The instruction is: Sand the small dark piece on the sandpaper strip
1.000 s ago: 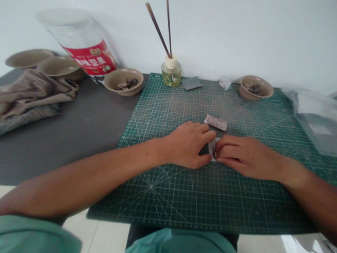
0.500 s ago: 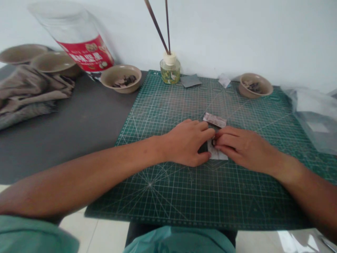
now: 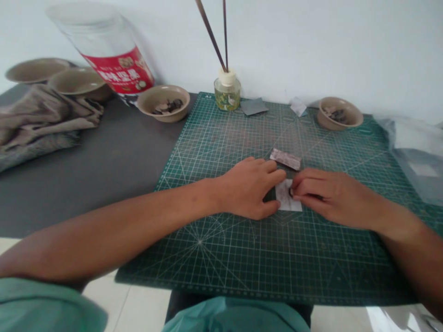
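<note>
Bench (image 3: pixel 86 193): dark top, carrying a green cutting mat (image 3: pixel 221 258).
Left hand (image 3: pixel 249 189): grip open, fingers flat against the slip's left edge.
Right hand (image 3: pixel 328 198): fingers bunched on the slip; whether gripping, cannot tell.
White paper slip (image 3: pixel 286 202): between the hands, touching both, long axis front to back.
Printed strip (image 3: pixel 285 159): just beyond the slip.

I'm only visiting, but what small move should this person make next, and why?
Probably the right hand should lift slightly off the white paper. Its fingertips cover a small dark piece on that paper, so the piece's position is hard to check. The left hand rests close by on the green cutting mat and could steady things.
</note>
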A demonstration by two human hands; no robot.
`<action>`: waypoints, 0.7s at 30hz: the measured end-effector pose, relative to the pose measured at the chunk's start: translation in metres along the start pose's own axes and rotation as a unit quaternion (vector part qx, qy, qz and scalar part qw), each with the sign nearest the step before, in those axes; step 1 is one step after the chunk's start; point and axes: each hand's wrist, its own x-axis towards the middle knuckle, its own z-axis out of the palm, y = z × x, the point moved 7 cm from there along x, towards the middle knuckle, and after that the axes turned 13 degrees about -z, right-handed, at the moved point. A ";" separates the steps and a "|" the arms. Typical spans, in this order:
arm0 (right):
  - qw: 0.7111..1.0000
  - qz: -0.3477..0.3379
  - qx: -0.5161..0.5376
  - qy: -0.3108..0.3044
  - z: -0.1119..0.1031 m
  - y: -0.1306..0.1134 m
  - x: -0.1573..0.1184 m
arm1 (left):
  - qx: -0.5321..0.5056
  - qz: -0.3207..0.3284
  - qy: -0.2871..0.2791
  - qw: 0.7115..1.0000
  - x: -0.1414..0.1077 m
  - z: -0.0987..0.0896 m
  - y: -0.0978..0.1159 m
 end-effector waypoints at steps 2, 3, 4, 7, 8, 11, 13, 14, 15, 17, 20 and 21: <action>0.999 -0.024 0.024 -0.012 0.003 -0.006 0.002 | -0.006 -0.004 -0.005 1.000 0.000 0.000 0.000; 0.999 -0.029 0.021 -0.008 0.004 -0.007 0.003 | -0.008 -0.005 -0.008 1.000 0.000 0.001 0.000; 1.000 -0.026 0.007 0.002 0.003 -0.006 0.004 | -0.009 -0.007 -0.010 1.000 0.000 0.001 -0.001; 0.999 0.006 -0.037 0.029 -0.004 0.002 0.001 | -0.002 -0.007 -0.008 1.000 0.000 0.001 -0.001; 0.999 0.012 -0.037 0.026 -0.005 0.005 -0.001 | 0.000 -0.005 -0.005 1.000 0.000 0.001 -0.001; 1.000 -0.010 -0.010 -0.010 -0.001 0.002 -0.003 | -0.002 -0.002 -0.003 1.000 0.000 0.000 0.000; 0.999 -0.022 -0.016 -0.018 0.002 -0.001 -0.003 | -0.007 -0.003 -0.006 1.000 0.000 0.000 0.000; 0.999 -0.019 -0.029 -0.011 0.002 -0.002 -0.002 | -0.009 -0.004 -0.008 1.000 0.000 0.000 0.000; 0.999 -0.008 -0.046 -0.001 0.002 0.000 -0.002 | -0.010 -0.005 -0.010 1.000 0.000 0.001 0.000; 0.997 0.023 -0.074 0.024 0.000 0.005 -0.003 | -0.008 -0.006 -0.012 1.000 0.001 0.001 0.000; 0.997 0.036 -0.065 0.030 -0.001 0.007 -0.003 | -0.003 -0.006 -0.007 1.000 0.001 0.001 -0.001; 0.998 0.023 -0.052 0.021 0.001 0.004 -0.003 | -0.005 -0.005 -0.005 1.000 0.001 0.001 -0.001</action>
